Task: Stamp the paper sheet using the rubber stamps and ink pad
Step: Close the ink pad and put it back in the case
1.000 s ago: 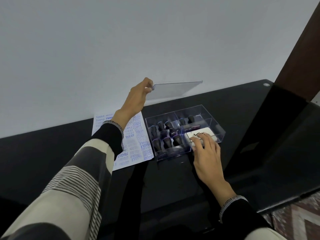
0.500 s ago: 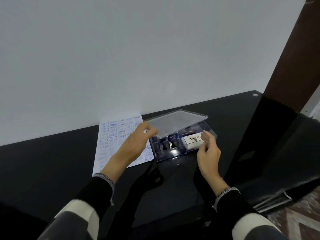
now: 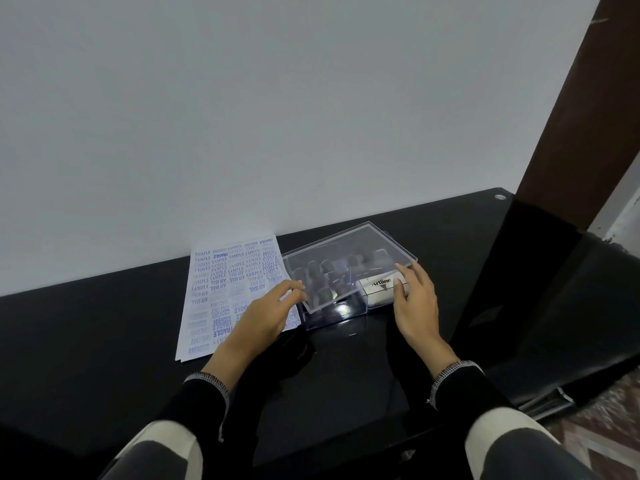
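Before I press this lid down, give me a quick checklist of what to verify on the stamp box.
1. Clear lid over the clear box: ok, though tilted, its near edge not seated.
2. Left hand at the lid's near-left corner: ok, fingers touching it.
3. Right hand at the lid's right edge: ok.
4. Rubber stamps inside, below the lid: ok, dark handles show through.
5. Ink pad case inside the box: ok, label visible.
6. Stamped paper sheet free of the box: cannot tell, its right edge lies by the box wall.
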{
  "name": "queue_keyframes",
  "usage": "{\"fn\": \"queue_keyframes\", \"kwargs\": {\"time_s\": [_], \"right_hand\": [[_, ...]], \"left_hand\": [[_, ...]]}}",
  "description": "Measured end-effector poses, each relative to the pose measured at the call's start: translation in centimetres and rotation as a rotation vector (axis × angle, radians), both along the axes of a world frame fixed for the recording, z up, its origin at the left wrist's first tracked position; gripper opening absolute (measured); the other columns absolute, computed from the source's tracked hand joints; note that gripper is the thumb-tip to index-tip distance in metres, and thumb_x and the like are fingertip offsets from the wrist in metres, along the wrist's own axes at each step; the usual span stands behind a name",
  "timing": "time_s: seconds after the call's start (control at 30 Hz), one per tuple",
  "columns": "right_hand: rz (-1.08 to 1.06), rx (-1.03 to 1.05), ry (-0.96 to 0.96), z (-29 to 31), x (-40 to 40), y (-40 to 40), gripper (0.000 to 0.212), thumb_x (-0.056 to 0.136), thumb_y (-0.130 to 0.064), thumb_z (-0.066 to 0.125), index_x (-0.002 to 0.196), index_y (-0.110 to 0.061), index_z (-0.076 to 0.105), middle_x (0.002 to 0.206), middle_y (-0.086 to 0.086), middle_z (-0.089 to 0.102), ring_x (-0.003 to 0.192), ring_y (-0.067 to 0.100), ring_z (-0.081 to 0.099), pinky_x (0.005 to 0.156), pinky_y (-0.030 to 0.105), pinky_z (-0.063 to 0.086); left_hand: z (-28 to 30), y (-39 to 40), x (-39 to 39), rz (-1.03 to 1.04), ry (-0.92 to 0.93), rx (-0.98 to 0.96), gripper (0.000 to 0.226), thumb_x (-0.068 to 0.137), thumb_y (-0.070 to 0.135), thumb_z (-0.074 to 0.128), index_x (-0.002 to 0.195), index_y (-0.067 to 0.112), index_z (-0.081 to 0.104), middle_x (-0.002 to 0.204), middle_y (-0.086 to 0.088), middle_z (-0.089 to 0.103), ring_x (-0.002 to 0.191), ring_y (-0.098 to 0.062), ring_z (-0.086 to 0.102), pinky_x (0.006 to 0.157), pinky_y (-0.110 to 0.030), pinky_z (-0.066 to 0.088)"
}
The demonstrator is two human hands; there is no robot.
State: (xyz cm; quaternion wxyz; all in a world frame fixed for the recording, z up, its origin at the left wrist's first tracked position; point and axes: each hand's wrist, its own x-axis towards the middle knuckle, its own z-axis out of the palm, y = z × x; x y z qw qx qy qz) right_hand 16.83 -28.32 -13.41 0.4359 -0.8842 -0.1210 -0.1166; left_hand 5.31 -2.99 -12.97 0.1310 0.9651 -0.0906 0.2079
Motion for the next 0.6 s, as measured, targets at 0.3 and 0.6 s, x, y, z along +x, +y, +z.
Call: {"fn": "queue_keyframes", "kwargs": {"time_s": [0.3, 0.6], "right_hand": [[-0.091, 0.083, 0.055, 1.5, 2.2, 0.5, 0.04, 0.1, -0.027, 0.043, 0.138, -0.016, 0.045, 0.154, 0.005, 0.027, 0.141, 0.022, 0.026, 0.113, 0.043, 0.029], [-0.083, 0.198, 0.182, 2.1, 2.8, -0.1, 0.05, 0.091, -0.023, 0.058, 0.136, -0.008, 0.043, 0.134, 0.008, 0.051, 0.123, 0.022, 0.049, 0.099, 0.034, 0.044]], "left_hand": [[0.4, -2.9, 2.1, 0.434, 0.014, -0.851, 0.041, 0.101, 0.03, 0.045, 0.138, 0.012, 0.044, 0.139, 0.001, 0.043, 0.128, -0.012, 0.042, 0.108, -0.029, 0.034], [0.9, -6.7, 3.7, 0.595, 0.028, -1.122, 0.042, 0.103, 0.018, 0.041, 0.144, 0.01, 0.039, 0.148, -0.006, 0.044, 0.137, -0.021, 0.04, 0.107, -0.028, 0.031]]}}
